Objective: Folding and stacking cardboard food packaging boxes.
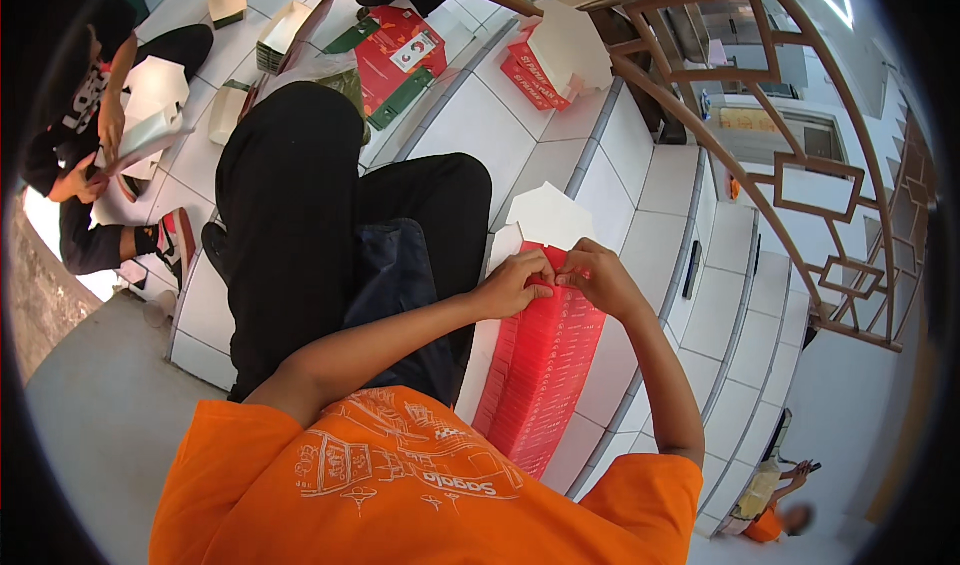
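Note:
A tall stack of nested red cardboard food boxes [540, 375] stands on the tiled step just right of my legs. The topmost box has its white inner flap [550, 213] raised away from me. My left hand [515, 283] is closed at the box's near upper edge, its fingers bent in a pinch. Close beside it my right hand [597, 273] also pinches that edge, the two hands almost touching. The fingers hide the exact spot where the cardboard is held.
Two red boxes with a white lid [570, 50] sit farther up the step, by a wooden railing [690, 120]. Flat red-and-green cardboard [400, 55] and green-and-white boxes [285, 37] lie at the far left. Another person [105, 135] sits there handling a carton.

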Tool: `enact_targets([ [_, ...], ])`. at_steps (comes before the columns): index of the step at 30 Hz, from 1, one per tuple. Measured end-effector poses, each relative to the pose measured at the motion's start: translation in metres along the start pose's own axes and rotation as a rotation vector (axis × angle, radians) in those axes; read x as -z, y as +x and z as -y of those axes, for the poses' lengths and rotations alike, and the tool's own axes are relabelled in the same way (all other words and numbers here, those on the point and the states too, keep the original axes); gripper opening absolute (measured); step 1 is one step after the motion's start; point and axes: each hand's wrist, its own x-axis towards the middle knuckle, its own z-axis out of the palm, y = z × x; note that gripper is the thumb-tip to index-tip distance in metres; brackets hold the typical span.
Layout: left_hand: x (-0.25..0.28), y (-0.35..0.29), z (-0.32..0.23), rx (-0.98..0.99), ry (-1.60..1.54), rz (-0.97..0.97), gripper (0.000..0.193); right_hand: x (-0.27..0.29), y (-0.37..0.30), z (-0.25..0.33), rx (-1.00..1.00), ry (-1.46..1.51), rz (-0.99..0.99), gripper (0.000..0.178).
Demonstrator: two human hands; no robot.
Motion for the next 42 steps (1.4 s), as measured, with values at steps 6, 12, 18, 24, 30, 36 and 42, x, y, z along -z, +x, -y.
enact_targets([
  [6,0.004,0.002,0.001,0.002,0.014,0.050,0.018,0.006,0.001,0.001,-0.032,0.032,0.108,0.012],
  [12,0.015,0.007,-0.003,0.047,0.045,0.156,0.018,0.037,0.021,-0.014,-0.107,0.209,0.344,0.025],
  [18,0.035,0.006,-0.010,-0.072,0.324,0.241,0.031,-0.022,0.085,-0.014,-0.314,-0.192,0.411,0.035],
  [24,0.037,0.005,0.003,-0.070,0.438,0.324,0.040,-0.023,0.073,-0.014,-0.206,-0.366,0.423,0.028],
  [30,0.030,0.004,0.012,-0.124,0.466,0.315,0.036,-0.027,0.075,-0.012,-0.214,-0.350,0.571,0.024],
  [36,0.019,-0.002,0.014,-0.045,0.449,0.289,0.033,-0.023,0.083,-0.034,-0.202,-0.136,0.797,0.033],
  [42,0.023,-0.006,0.011,-0.372,0.506,0.037,0.030,0.026,0.029,-0.052,-0.169,0.327,-0.130,0.038],
])
